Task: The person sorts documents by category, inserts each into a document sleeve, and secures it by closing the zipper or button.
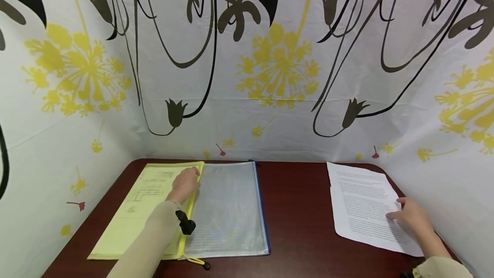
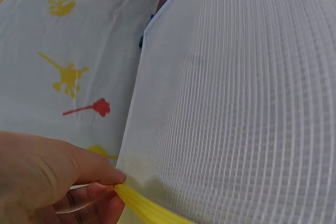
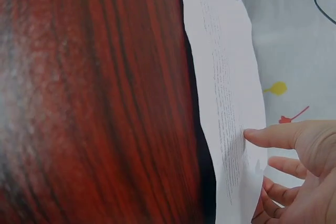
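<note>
On the left of the table lies a yellow zipper pouch [image 1: 140, 209] with a printed sheet showing through it. My left hand [image 1: 186, 183] pinches the pouch's far right corner; in the left wrist view, thumb and fingers meet on its yellow edge [image 2: 144, 205]. Beside it, partly under that edge, is a clear mesh zipper pouch [image 1: 227, 209] with a blue right border. Over at the right, my right hand [image 1: 414, 218] holds the right edge of some white printed paper [image 1: 362, 200]. Its thumb lies on the printed face, and the other fingers are at or behind the edge.
The dark red wooden table [image 1: 297, 209] has a bare strip between the mesh pouch and the paper. A patterned white cloth [image 1: 278, 132] rises behind and at both sides. A yellow zipper pull [image 1: 197, 261] hangs near the front.
</note>
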The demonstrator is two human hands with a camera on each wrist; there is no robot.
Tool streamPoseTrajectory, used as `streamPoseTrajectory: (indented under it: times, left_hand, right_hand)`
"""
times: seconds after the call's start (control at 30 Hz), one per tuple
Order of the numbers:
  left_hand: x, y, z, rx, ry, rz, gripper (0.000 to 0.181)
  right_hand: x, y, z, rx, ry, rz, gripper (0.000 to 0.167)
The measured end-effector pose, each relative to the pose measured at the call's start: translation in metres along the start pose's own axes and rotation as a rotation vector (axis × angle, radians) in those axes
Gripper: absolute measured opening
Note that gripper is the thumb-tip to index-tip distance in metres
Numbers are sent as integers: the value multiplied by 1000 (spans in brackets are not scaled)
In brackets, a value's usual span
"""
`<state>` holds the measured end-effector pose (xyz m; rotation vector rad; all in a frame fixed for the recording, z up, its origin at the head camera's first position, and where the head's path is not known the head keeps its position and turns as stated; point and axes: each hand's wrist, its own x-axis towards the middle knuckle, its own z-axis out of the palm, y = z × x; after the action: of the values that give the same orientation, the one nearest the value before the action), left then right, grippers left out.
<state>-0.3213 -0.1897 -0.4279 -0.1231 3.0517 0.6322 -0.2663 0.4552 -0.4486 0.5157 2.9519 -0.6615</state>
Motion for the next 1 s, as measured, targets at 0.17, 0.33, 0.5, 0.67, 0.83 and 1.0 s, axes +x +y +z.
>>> streamPoseTrajectory:
  times: [0.17,0.33,0.5,0.67,0.83,1.0]
  left_hand:
    - [-4,-18,-2,5,1,-8,38]
    - [-5,-31,-2,34,-19,-22,38]
    - [-5,-35,-1,43,-37,-44,40]
    - [-3,-29,-2,26,-17,-60,37]
    - [0,-19,-2,19,19,-35,31]
    - [-1,-7,1,-40,38,0,31]
  right_hand:
    - [0,-1,3,42,-18,25,86]
    - [1,-1,5,111,-39,29,92]
    - [3,1,7,156,-39,26,92]
    - [1,-3,5,187,-16,27,79]
    - [-2,-8,3,194,-11,38,73]
    - [-3,-8,3,180,-9,43,71]
